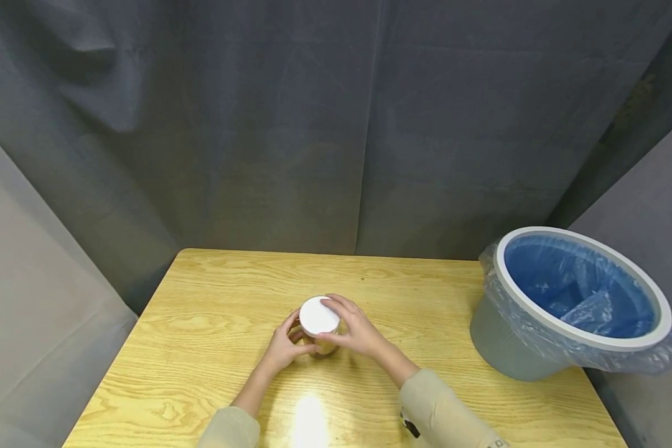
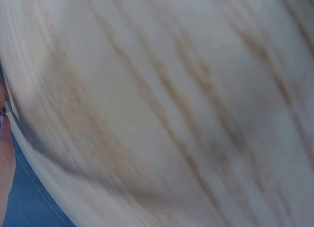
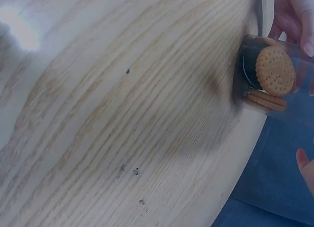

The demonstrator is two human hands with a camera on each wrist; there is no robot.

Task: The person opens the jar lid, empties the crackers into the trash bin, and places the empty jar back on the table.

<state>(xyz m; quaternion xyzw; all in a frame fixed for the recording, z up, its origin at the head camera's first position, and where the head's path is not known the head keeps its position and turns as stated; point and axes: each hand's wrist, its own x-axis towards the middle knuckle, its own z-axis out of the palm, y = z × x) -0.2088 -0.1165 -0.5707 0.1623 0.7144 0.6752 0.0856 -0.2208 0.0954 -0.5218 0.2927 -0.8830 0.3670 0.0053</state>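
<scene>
A clear jar stands on the table with a round white lid on its top. Sandwich biscuits show through its side in the right wrist view, one facing out and another lying flat at the bottom. My left hand holds the jar's body from the left, thumb in front. From the right, my right hand grips the lid, with its thumb at the near rim and fingers over the far rim. The left wrist view shows mostly tabletop, with a sliver of fingers at its left edge.
A bin with a white rim and a clear liner stands at the table's right side. The wooden table has a dark curtain behind it and grey panels on both sides.
</scene>
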